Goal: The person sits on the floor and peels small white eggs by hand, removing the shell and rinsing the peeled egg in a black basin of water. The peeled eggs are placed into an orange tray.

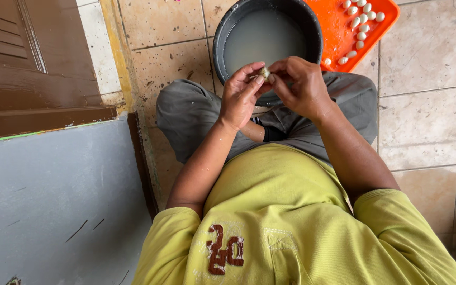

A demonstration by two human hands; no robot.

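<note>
I see both hands meeting at upper centre of the frame, my left hand (240,95) and right hand (301,85) pinching one small pale egg (264,72) between their fingertips, too small to show its long axis. Just beyond them sits a black bucket (228,31) of cloudy water, and an orange tray (339,26) of peeled eggs (362,21) lies at upper right.

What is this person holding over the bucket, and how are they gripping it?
A small pale egg-like piece, pinched at its sides between the fingertips of the left hand and right hand.

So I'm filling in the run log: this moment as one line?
left hand + right hand: fingers pinch small pale item | over black basin of cloudy water | orange tray, white pieces
</note>
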